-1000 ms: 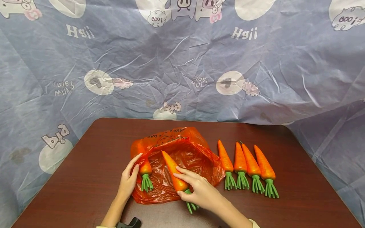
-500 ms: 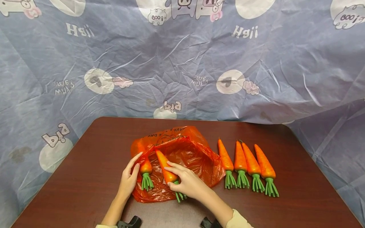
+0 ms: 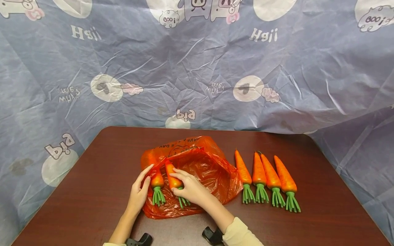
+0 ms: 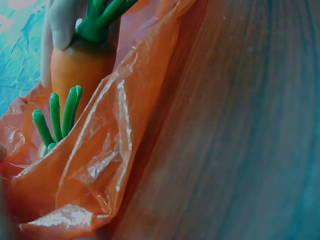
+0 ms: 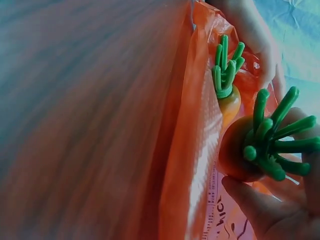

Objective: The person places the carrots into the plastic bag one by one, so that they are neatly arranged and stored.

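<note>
1. Held carrot was grasped near its thick end by the right hand, in the mouth of the red bag.
2. Left hand was rested against bag's left rim; whether the rim was pinched can't be told.
3. Left side was crowded by another carrot, lodged between both hands.
4. Four carrots were lined up just right of bag.
5. Far table edge was backed by curtain; tabletop was exposed left of bag.
</note>
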The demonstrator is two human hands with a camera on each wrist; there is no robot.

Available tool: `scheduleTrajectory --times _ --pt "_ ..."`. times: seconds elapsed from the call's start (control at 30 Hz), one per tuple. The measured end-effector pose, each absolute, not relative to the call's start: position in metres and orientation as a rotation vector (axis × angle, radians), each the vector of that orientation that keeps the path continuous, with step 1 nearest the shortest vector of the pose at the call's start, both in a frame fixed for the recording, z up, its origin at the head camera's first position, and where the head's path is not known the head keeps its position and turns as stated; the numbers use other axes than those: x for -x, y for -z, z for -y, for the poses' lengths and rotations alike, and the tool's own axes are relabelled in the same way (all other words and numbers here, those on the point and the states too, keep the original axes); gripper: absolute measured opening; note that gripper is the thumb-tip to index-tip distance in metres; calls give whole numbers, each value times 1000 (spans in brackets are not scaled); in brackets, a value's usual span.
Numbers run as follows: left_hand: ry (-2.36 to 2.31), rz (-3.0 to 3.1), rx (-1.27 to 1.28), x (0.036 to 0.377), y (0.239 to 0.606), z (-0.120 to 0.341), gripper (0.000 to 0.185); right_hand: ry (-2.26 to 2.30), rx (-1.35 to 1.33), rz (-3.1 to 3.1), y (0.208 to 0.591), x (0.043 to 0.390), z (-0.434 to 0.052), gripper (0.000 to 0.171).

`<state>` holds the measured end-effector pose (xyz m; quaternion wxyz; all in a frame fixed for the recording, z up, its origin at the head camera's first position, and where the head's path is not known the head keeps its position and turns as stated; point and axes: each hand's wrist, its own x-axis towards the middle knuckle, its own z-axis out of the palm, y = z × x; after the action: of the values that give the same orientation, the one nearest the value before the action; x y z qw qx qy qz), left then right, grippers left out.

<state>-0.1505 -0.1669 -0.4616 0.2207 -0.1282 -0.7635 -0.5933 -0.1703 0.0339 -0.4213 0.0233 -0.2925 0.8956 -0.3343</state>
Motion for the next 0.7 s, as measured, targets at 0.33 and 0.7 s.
scheduleTrajectory --times 0.33,0.7 --pt "1647 2104 378 157 473 171 36 1052 866 -2774 428 181 -21 47" --pt "1659 2118 346 147 456 165 36 997 844 -2784 431 190 -12 47"
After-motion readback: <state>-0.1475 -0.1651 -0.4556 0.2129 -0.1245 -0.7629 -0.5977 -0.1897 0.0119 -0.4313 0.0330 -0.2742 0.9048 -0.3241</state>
